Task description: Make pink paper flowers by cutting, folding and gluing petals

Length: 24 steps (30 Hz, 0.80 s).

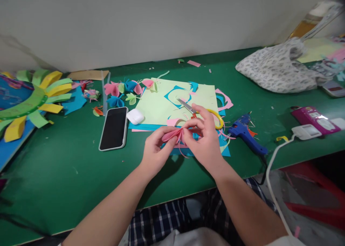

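Note:
A folded pink paper flower is pinched between my two hands above the near edge of the stacked paper. My left hand grips its petal side between thumb and fingers. At the other end, the thumb and fingertips of my right hand close on its gathered tip. Just beyond my right hand lie scissors with yellow and red handles, partly hidden by the fingers. Under them are pale green sheets and blue and pink cut-out scraps. A thin pink strip hangs below the flower.
Finished paper flowers lie at the back left, near a phone and a white earbud case. A blue glue gun rests to the right. Further right are a pink extension socket with a white cable and a patterned cloth.

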### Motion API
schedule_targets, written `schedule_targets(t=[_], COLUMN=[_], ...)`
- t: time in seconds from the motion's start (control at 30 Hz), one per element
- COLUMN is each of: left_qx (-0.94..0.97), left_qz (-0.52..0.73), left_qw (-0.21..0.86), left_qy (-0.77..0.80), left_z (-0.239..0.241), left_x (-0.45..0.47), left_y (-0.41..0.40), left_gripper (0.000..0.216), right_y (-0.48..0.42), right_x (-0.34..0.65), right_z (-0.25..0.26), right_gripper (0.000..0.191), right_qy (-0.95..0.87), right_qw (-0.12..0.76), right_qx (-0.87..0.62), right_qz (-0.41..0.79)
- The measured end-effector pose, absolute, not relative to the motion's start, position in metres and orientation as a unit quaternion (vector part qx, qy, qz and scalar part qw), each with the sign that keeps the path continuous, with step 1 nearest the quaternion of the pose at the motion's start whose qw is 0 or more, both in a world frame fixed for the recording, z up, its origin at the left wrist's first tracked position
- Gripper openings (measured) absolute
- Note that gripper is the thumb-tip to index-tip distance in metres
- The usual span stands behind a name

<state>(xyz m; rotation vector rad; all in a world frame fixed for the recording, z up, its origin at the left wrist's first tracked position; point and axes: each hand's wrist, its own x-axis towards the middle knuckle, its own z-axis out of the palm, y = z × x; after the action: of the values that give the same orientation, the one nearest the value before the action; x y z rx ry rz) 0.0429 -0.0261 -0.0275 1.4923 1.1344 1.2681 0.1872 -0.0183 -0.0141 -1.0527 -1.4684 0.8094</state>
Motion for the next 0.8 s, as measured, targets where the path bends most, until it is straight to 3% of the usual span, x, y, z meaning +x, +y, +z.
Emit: schedule_targets(t=[0.8], left_qx=[0.593], left_qz=[0.507], left_qw=[0.420], left_qy=[0.463], left_z=[-0.0256], left_x=[0.0442], left_y=[-0.0252], left_gripper=[0.015], right_y=[-0.0180], right_x=[0.1844], right_z=[-0.0127], right_gripper=[0.058], right_qy=[-0.603], right_qw=[0.543], right_qx=[-0.458], right_qz=[0.363])
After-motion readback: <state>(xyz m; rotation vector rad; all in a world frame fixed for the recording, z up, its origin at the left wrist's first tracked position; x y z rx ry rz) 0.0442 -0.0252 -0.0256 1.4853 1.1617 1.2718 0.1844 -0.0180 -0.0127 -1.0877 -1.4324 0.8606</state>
